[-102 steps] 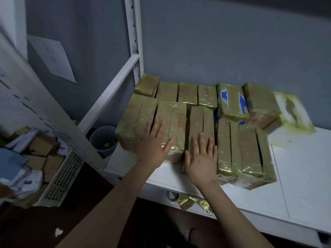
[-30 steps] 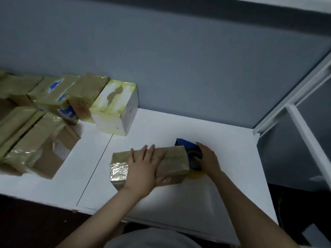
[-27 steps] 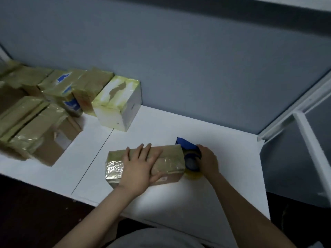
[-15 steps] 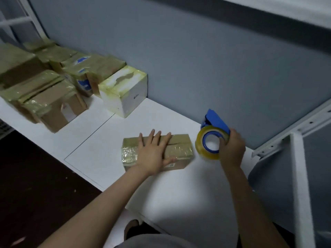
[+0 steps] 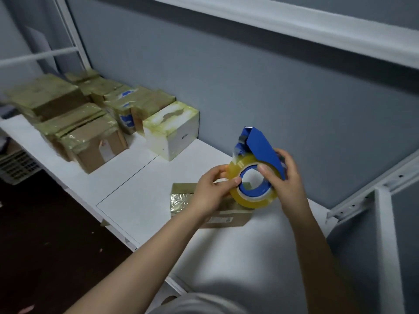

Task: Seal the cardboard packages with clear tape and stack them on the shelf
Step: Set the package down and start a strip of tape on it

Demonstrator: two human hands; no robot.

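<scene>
- Both hands are raised close together over the shelf, clamped on one tape dispenser that is held upright above the near package.
- Left hand: thumb and fingers pinch the left rim of the tape roll. The thumb tip lies on the roll's face, just beside the blue core.
- Right hand: fingers curl round the dispenser's right side, and the thumb presses on the upper face of the roll.
- Dispenser condition: blue body with the nose pointing up. The roll is clear with a yellowish tint. Whether a loose end of tape is drawn out cannot be told.
- Cardboard package: lies flat on the white shelf, beneath the hands, partly hidden by the left hand and the roll. Its left end is shiny with tape, and a printed label shows on its near side. Whether either hand touches it cannot be told.
- Taped packages: a group packed side by side at the far left of the shelf, well apart from the package under the hands.
- White box: taped across its top, at the right end of that group, near the grey wall.
- Shelf frame: a white upright stands at the right, and the edge of an upper board runs overhead.
- White grille: at the left edge, below shelf level, beside the dark floor.
</scene>
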